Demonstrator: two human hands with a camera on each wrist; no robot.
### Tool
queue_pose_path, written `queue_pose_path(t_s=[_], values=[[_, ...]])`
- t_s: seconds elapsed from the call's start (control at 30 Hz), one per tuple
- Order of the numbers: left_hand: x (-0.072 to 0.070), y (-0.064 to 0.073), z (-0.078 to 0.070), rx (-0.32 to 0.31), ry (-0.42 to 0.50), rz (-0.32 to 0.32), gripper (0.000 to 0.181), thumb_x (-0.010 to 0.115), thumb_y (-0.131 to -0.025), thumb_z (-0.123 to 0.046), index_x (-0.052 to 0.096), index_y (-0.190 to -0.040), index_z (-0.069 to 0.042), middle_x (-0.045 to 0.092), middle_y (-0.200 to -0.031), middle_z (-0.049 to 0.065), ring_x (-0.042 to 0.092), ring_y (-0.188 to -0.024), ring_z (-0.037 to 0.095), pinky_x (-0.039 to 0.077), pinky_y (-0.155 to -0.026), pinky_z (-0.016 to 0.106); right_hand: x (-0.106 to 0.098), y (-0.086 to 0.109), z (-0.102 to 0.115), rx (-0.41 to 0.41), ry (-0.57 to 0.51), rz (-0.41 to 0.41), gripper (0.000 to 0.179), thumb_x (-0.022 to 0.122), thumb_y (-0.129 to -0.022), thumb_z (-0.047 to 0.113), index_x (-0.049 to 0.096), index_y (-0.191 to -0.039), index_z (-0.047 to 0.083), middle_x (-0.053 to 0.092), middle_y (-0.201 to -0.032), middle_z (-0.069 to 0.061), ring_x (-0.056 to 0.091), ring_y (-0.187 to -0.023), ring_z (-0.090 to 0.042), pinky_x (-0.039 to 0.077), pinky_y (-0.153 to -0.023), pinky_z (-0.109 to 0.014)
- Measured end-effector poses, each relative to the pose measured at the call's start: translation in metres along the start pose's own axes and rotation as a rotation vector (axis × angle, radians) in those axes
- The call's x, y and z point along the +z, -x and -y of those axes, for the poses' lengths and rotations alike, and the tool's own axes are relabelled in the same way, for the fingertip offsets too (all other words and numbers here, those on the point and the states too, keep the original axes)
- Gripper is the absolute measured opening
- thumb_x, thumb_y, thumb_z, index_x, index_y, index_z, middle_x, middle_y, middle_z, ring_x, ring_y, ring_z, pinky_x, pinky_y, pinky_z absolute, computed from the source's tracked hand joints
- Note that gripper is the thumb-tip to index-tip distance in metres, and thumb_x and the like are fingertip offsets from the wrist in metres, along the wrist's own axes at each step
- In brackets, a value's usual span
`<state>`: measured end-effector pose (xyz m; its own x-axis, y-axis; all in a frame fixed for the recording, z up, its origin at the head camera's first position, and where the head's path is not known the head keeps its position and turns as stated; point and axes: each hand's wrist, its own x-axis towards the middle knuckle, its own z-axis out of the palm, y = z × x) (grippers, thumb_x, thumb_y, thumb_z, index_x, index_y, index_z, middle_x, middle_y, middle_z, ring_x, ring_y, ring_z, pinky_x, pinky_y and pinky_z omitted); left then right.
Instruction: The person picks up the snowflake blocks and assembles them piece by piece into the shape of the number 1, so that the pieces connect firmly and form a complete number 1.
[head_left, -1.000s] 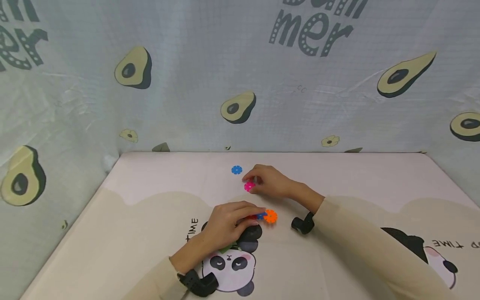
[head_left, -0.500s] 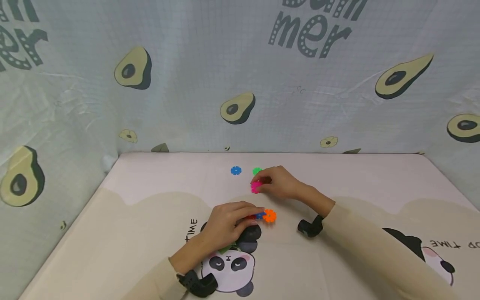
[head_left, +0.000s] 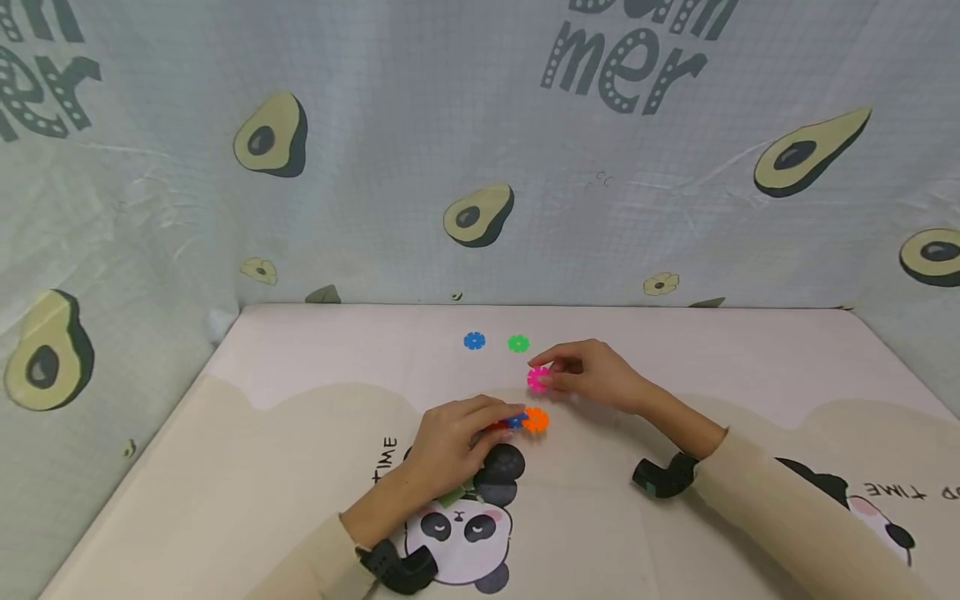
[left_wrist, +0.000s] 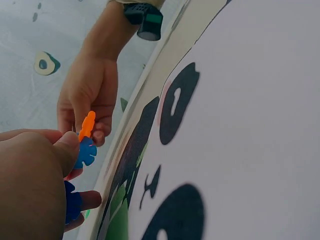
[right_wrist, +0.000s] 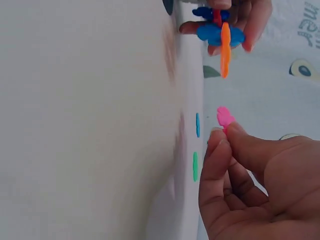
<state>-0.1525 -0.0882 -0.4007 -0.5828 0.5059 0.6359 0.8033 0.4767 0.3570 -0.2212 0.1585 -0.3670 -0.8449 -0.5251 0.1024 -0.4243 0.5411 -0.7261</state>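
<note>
My left hand (head_left: 450, 443) grips a short chain of interlocked plastic snowflake discs. In the right wrist view its dark blue disc (right_wrist: 202, 12) and red disc (right_wrist: 217, 18) lie close to the fingers. Beyond them come a lighter blue disc (right_wrist: 208, 33) and, set crosswise at the outer end, an orange disc (right_wrist: 225, 52). My right hand (head_left: 596, 375) pinches a pink snowflake disc (head_left: 537, 380) between thumb and fingertips. The pink disc is held above the table, apart from the orange one, a little behind it in the head view.
Toward the table's back lie a blue snowflake disc (head_left: 474, 340) and a green snowflake disc (head_left: 518, 343), side by side with a gap. A printed cloth (head_left: 300, 467) with panda drawings covers the table. Behind it hangs an avocado-patterned curtain (head_left: 375, 167).
My right hand has moved right with the pink disc, uncovering the green disc on the table. My left hand has raised the chain slightly, farther from me.
</note>
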Motion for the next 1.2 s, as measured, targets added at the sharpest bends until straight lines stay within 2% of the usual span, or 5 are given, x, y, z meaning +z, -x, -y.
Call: queue_pose_path(t_s=[0.3, 0.47, 0.6, 0.83, 1.2], values=[[0.000, 0.001, 0.000, -0.036, -0.032, -0.028, 0.034, 0.076, -0.082, -0.014, 0.069, -0.115, -0.017, 0.069, -0.102, -0.007, 0.066, -0.089, 0.010, 0.052, -0.072, 0.028, -0.002, 0.027, -0.004, 0.091, -0.146, -0.063, 0.024, 0.069, -0.088, 0.012, 0.070, -0.111, 0.017, 0.065, -0.082, -0.004, 0.062, -0.070, -0.022, 0.048, -0.062, -0.026], [0.000, 0.001, 0.000, -0.045, -0.032, -0.027, 0.033, 0.076, -0.082, -0.014, 0.069, -0.115, -0.017, 0.069, -0.105, -0.007, 0.066, -0.092, 0.010, 0.052, -0.074, 0.027, 0.000, 0.037, -0.006, 0.071, -0.217, -0.048, 0.023, 0.070, -0.087, 0.011, 0.070, -0.110, 0.014, 0.065, -0.080, -0.007, 0.061, -0.068, -0.026, 0.047, -0.059, -0.026], [-0.001, 0.001, 0.000, -0.044, -0.028, -0.032, 0.034, 0.076, -0.083, -0.013, 0.069, -0.116, -0.016, 0.069, -0.104, -0.006, 0.066, -0.093, 0.010, 0.052, -0.075, 0.027, 0.000, 0.043, -0.006, 0.048, -0.240, -0.020, 0.021, 0.072, -0.087, 0.017, 0.070, -0.108, 0.017, 0.064, -0.081, -0.007, 0.063, -0.070, -0.025, 0.050, -0.060, -0.028], [-0.002, 0.000, -0.001, -0.047, -0.007, -0.020, 0.034, 0.074, -0.085, -0.015, 0.068, -0.118, -0.015, 0.069, -0.103, -0.005, 0.066, -0.094, 0.011, 0.052, -0.078, 0.028, -0.001, 0.050, -0.005, 0.052, -0.295, -0.023, 0.021, 0.072, -0.087, 0.018, 0.070, -0.108, 0.018, 0.065, -0.083, -0.009, 0.066, -0.074, -0.027, 0.052, -0.062, -0.033], [0.000, 0.000, 0.000, -0.018, 0.003, -0.031, 0.034, 0.075, -0.083, -0.016, 0.068, -0.116, -0.014, 0.069, -0.105, -0.005, 0.066, -0.096, 0.010, 0.052, -0.079, 0.028, 0.004, 0.052, 0.000, 0.037, -0.286, -0.029, 0.020, 0.072, -0.086, 0.017, 0.071, -0.107, 0.019, 0.066, -0.079, -0.005, 0.065, -0.070, -0.026, 0.049, -0.059, -0.030]])
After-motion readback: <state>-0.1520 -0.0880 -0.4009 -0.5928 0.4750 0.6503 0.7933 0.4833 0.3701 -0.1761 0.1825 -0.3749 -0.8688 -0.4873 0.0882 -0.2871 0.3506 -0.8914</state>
